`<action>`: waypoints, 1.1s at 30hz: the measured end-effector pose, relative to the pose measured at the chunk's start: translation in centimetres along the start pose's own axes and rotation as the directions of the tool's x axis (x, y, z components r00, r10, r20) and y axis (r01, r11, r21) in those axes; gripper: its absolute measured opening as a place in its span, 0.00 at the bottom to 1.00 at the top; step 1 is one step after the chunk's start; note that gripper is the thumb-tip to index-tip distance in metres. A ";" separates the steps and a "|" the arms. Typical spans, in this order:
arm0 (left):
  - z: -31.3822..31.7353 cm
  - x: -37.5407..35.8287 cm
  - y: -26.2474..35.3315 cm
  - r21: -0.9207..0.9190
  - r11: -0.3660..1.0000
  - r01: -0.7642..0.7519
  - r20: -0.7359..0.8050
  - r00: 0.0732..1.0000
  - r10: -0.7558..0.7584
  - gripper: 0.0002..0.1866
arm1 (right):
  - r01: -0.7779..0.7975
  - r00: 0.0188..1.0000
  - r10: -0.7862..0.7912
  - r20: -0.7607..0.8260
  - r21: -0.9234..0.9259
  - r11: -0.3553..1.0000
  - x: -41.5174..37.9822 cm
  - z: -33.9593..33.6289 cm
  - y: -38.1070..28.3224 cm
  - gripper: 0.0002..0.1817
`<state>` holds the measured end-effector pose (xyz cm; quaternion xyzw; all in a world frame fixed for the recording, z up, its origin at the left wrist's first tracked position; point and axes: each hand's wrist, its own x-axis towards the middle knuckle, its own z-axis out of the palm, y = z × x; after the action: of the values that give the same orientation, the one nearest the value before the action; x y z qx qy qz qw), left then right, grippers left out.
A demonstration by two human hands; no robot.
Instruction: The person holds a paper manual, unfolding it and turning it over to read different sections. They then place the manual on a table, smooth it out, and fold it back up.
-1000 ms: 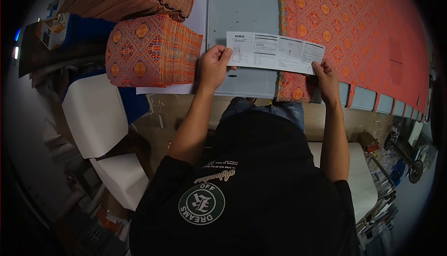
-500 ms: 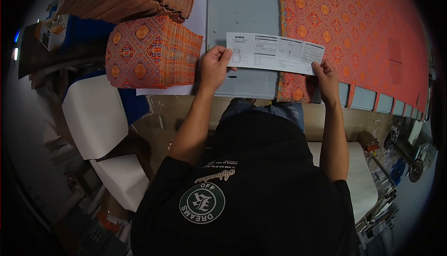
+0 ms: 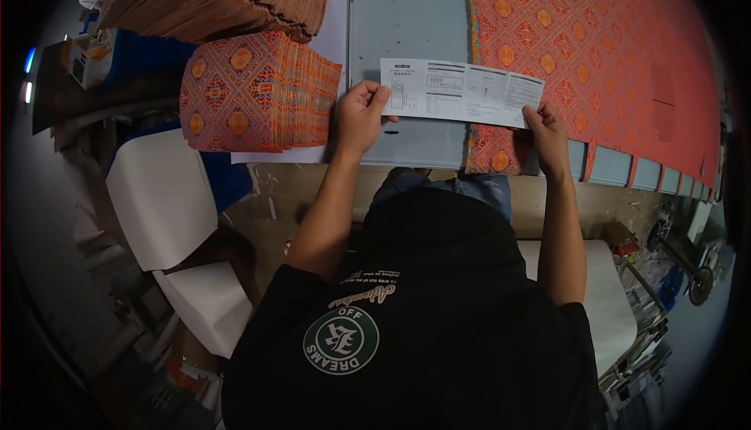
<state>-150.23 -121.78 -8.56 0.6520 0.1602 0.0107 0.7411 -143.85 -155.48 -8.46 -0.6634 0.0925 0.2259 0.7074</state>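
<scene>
A long printed leaflet (image 3: 461,89) with fold lines, small text and diagrams is stretched out between both hands above the table. My left hand (image 3: 364,115) pinches its left end between thumb and fingers. At the lower right corner, my right hand (image 3: 547,133) grips it the same way. Left of my left hand stands a stack of orange patterned fabric pieces (image 3: 258,93). Under the leaflet's right part lies a large orange and red patterned cloth (image 3: 587,54).
A taller stack of pieces (image 3: 219,0) rises behind the nearer one. The grey-blue tabletop (image 3: 407,23) shows between stacks and cloth. White chairs (image 3: 160,195) stand at the left, and a white seat (image 3: 602,297) is at the right. Cloth strips hang over the front edge.
The view has shifted very slightly, so everything sits a little lower. Both hands keep hold of the leaflet in nearly the same place.
</scene>
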 end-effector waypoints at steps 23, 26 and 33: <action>0.0 -0.1 0.0 -0.008 1.000 0.021 -0.007 1.000 -0.021 0.10 | 0.033 0.999 -0.033 0.002 -0.014 0.999 0.0 0.1 0.0 0.10; 0.0 0.0 -0.1 -0.015 1.000 0.025 -0.019 1.000 -0.025 0.10 | 0.013 1.000 -0.013 -0.003 -0.018 1.000 -0.2 0.3 -0.3 0.10; 0.2 -0.1 0.2 -0.021 1.000 0.008 0.002 1.000 -0.008 0.10 | 0.011 1.000 -0.011 -0.006 0.008 1.000 0.0 0.0 0.0 0.10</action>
<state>-150.23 -121.93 -8.36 0.6435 0.1621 0.0089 0.7480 -143.88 -155.46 -8.44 -0.6618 0.0920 0.2197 0.7109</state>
